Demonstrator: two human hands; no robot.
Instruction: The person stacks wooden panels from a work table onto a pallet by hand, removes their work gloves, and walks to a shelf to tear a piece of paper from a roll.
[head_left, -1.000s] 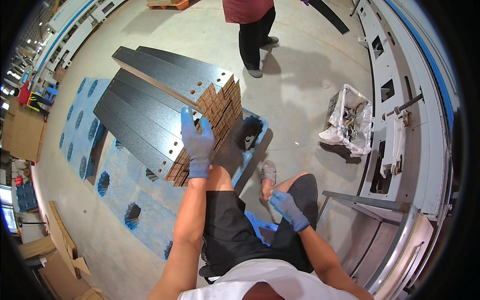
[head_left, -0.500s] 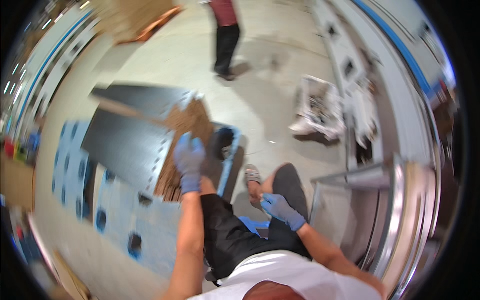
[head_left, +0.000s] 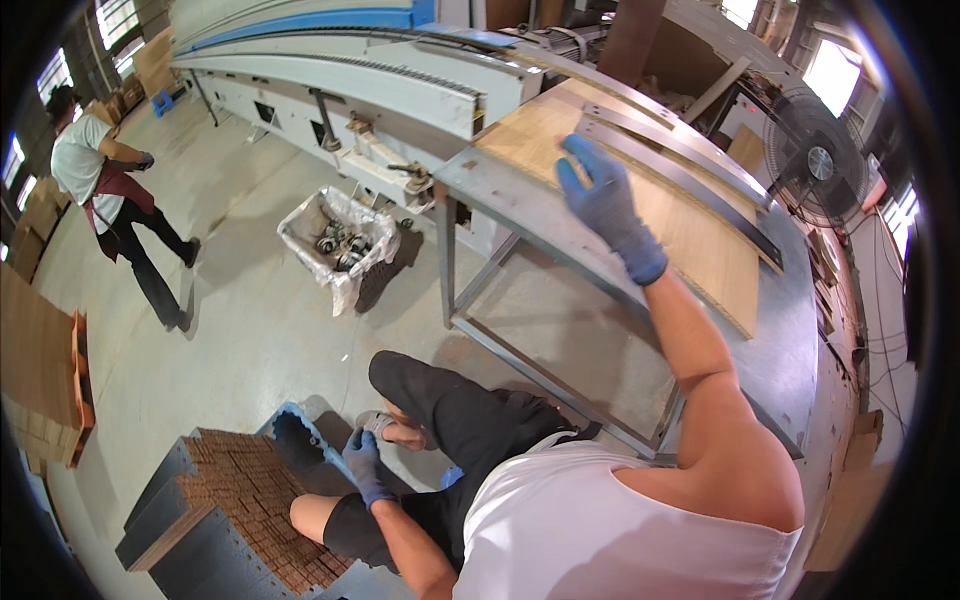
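My right hand (head_left: 605, 200), in a grey-blue glove, is stretched out over a metal worktable (head_left: 640, 300). Its fingers are apart with nothing held, close to the left part of a light wooden board (head_left: 720, 285). Long dark metal bars (head_left: 690, 185) lie across that board, beyond my hand. Low beside my knees, my left hand (head_left: 367, 470), gloved alike, has its fingers drawn together; anything between them is too small to make out. Near it, a stack of brown wooden strips (head_left: 250, 500) shows its many ends, with dark grey sheets (head_left: 215, 560) alongside on a blue pallet (head_left: 290, 412).
A lined bin of metal parts (head_left: 340, 245) stands on the floor before a long machine (head_left: 380, 100). Far left, another person (head_left: 110, 190) stands near stacked boards (head_left: 35, 370) on an orange pallet. A black fan (head_left: 815, 160) is behind the table.
My view has swung right, bringing the worktable in. The right hand has gone from beside my knee to over the board; the left has left the wooden strips and come near my legs.
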